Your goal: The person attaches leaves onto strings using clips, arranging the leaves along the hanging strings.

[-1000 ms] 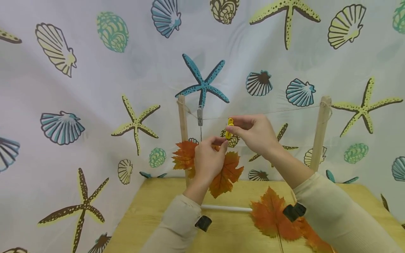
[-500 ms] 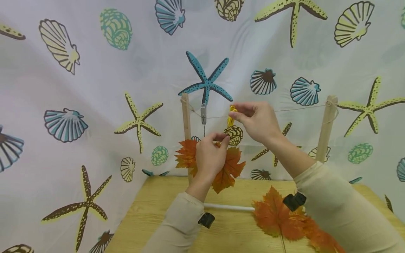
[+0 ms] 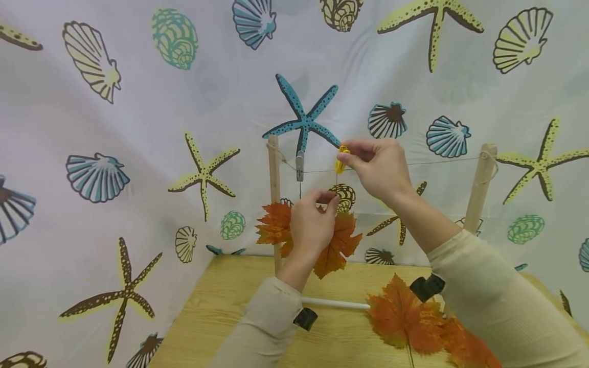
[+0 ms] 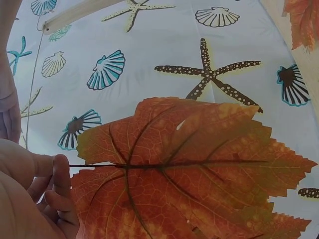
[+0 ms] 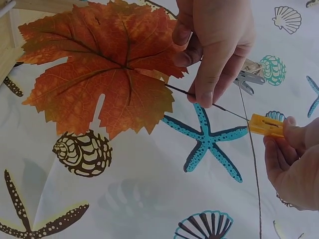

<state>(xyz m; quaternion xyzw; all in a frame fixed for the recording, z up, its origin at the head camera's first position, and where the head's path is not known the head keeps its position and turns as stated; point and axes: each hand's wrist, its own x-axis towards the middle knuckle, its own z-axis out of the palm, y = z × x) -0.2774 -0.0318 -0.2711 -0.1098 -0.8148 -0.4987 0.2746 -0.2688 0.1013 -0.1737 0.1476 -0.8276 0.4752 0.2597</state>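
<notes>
above a wooden desk point(image 3: 221, 317), two hands work at a thin string point(image 3: 437, 163) stretched between two upright wooden posts point(image 3: 478, 189). the left hand point(image 3: 313, 225) is raised in front of the person, wrist bent up, sleeve pulled down to the wrist. its thumb and first fingers point(image 5: 207, 89) are pinched on the thin dark stem of an orange leaf point(image 3: 338, 245); the leaf hangs below the hand, its blade spread flat and facing the person, in the air above the back edge of the desk.

the right hand point(image 3: 379, 168) is held higher and to the right, forearm angling up from the lower right. its thumb and fingers point(image 5: 294, 134) pinch the end of a small yellow clothespin point(image 3: 341, 159), held right at the string. in the right wrist view the tip of the leaf stem reaches the mouth of the clothespin; whether it is clamped inside cannot be told.

just left of the yellow one, a grey clothespin point(image 3: 300, 166) hangs on the string, and another orange leaf point(image 3: 273, 225) shows behind the left hand. on the desk lie more orange leaves point(image 3: 405, 319) near the right forearm, and a white rod point(image 3: 336, 303) joining the posts at the base.

behind everything hangs a white curtain point(image 3: 138, 128) printed with starfish and shells. no writing or labels can be seen.
</notes>
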